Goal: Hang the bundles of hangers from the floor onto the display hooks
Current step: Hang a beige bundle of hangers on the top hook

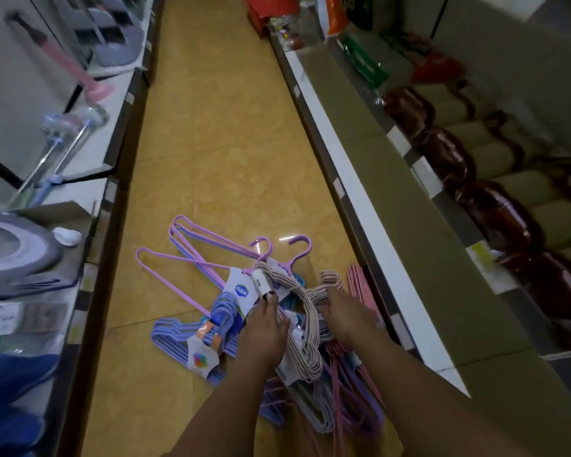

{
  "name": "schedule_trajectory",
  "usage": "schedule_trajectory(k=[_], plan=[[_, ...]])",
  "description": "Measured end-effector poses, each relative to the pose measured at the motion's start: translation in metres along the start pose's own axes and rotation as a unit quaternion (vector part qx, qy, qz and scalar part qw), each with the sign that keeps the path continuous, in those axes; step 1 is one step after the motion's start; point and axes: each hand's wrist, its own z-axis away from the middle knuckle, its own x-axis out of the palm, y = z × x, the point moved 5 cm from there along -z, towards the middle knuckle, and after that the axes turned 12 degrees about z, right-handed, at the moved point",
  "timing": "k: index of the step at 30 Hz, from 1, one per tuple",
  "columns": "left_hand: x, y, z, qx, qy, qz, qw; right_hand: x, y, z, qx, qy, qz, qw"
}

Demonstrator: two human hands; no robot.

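Lilac, blue and pink plastic hanger bundles [211, 291] lie heaped on the yellow tiled floor [218, 133] of a narrow shop aisle, close against the base of the right-hand shelving [370, 179]. The person's left hand [264, 331] reaches down with fingers curled around a bundle of pale beige-pink hangers [305, 328], a fingertip against its white paper label [261, 282]. The right hand [345, 316] is on the same beige-pink bundle near its hooks; its fingers are hidden among the hangers, so I cannot tell how they lie. Dark red packaged cushions [495, 219] fill the right shelf.
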Motion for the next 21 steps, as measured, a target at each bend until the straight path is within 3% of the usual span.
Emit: schedule_trajectory(k=[5,10,14,21], plan=[[0.045,-0.036,-0.041,-0.012,0.028,0.073,0.997,0.062,0.011,-0.04,0.014,-0.013,0.01,1.0],[0.072,-0.061,-0.07,-0.089,0.084,0.198,0.972,0.099,0.015,-0.064,0.073,-0.025,-0.007,0.997],[0.081,-0.059,-0.076,-0.091,0.074,0.191,0.975,0.106,0.016,-0.073,0.097,0.0,0.009,0.995],[0.089,-0.062,-0.085,-0.152,0.081,0.207,0.963,0.123,0.008,-0.082,0.119,-0.032,-0.011,0.992]])
